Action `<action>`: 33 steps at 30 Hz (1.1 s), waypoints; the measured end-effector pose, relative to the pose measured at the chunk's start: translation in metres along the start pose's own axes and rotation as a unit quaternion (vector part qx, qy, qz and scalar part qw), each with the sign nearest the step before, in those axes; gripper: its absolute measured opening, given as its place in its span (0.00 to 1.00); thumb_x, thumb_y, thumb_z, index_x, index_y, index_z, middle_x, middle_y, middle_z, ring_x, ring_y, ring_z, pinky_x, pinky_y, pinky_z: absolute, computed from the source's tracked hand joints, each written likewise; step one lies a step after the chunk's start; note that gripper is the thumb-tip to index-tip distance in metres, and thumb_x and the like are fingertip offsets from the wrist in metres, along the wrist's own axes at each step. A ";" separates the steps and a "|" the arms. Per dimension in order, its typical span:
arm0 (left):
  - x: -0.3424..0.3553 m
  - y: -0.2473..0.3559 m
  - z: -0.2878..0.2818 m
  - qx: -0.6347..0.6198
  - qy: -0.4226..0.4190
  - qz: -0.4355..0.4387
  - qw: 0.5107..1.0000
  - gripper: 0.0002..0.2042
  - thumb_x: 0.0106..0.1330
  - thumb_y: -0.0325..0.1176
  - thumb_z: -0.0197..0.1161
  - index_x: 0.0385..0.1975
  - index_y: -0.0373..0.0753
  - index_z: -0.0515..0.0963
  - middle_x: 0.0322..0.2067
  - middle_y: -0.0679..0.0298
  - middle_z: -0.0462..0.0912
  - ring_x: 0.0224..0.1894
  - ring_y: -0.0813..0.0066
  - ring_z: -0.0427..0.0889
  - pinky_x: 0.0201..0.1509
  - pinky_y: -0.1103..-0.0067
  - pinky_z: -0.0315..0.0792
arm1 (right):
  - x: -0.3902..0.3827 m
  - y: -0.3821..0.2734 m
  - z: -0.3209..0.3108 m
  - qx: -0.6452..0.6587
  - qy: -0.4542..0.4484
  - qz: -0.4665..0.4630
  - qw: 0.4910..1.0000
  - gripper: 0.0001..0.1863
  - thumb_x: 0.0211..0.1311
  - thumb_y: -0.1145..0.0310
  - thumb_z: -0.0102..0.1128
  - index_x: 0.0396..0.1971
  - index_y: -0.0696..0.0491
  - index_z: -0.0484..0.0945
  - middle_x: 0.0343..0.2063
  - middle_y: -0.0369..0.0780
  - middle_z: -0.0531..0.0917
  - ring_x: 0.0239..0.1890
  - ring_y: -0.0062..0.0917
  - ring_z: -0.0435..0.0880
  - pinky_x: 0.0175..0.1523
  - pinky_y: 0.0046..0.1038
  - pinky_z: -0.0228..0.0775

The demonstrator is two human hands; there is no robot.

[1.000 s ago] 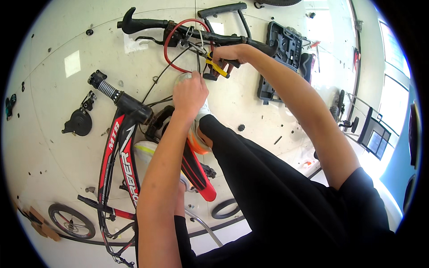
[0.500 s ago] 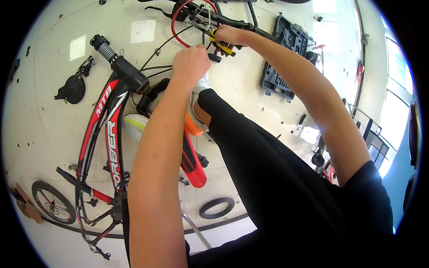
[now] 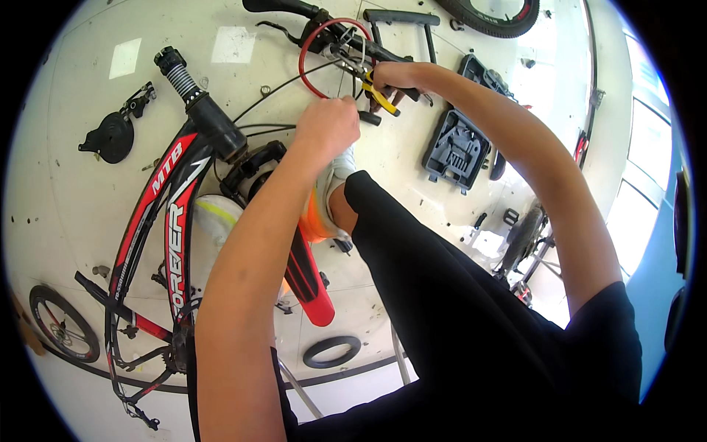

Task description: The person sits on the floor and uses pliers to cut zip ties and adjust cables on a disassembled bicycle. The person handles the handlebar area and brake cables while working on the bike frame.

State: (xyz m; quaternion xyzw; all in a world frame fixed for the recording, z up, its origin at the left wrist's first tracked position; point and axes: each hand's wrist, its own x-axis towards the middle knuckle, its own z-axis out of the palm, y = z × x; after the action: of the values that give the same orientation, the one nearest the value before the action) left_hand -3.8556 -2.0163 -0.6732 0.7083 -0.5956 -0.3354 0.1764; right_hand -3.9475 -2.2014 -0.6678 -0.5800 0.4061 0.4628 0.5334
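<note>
My right hand [image 3: 395,79] grips yellow-and-black pliers [image 3: 384,99], whose jaws are at cables beside a dark bicycle handlebar [image 3: 378,53] lying on the floor. A red cable [image 3: 303,55] loops around that spot, with a white one inside it. My left hand [image 3: 328,127] is closed in a fist just below the red loop; its fingertips and whatever it holds are hidden. A white shoe [image 3: 340,163] shows behind it. Thin black cables run leftward from the handlebar, toward a black-and-red bicycle frame [image 3: 131,234] at the left.
Around me lie an open tool case [image 3: 453,147], a black brake part [image 3: 112,140], a red fender [image 3: 313,298], a loose tyre [image 3: 331,352], a spoked wheel [image 3: 65,324], a tyre [image 3: 489,16] at top and bicycle parts [image 3: 519,247] at right, near a wall with windows.
The whole view has shifted, so the handlebar and both hands appear farther right and higher than a second ago. My grip on the pliers and the closed left hand look much the same.
</note>
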 end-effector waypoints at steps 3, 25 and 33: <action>0.000 0.000 0.007 -0.001 0.019 0.011 1.000 0.10 0.60 0.33 0.51 0.27 0.32 0.75 0.23 0.49 0.80 0.27 0.52 0.81 0.33 0.64 0.75 | -0.002 -0.018 0.002 -0.036 0.014 0.007 0.999 0.15 0.46 0.71 0.43 0.30 0.67 0.72 0.30 0.52 0.81 0.30 0.35 0.85 0.35 0.34 0.79; 0.010 -0.049 -0.025 0.149 -0.052 -0.025 0.987 0.10 0.55 0.31 0.51 0.31 0.37 0.79 0.30 0.51 0.81 0.35 0.53 0.81 0.39 0.64 0.74 | 0.022 0.022 0.059 -0.248 0.334 -0.050 0.908 0.23 0.46 0.61 0.50 0.36 0.63 0.79 0.38 0.56 0.79 0.43 0.45 0.79 0.49 0.38 0.71; 0.035 -0.022 -0.024 0.080 -0.052 -0.068 0.993 0.11 0.55 0.29 0.50 0.36 0.35 0.76 0.30 0.50 0.81 0.36 0.52 0.80 0.41 0.64 0.73 | 0.006 0.041 0.036 0.107 0.181 -0.021 0.977 0.17 0.45 0.65 0.49 0.34 0.59 0.76 0.34 0.45 0.78 0.34 0.34 0.80 0.28 0.31 0.77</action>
State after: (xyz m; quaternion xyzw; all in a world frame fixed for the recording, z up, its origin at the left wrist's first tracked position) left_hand -3.8207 -2.0490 -0.6797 0.7408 -0.5790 -0.3343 0.0649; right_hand -3.9895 -2.1694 -0.6832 -0.6021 0.5311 0.2921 0.5197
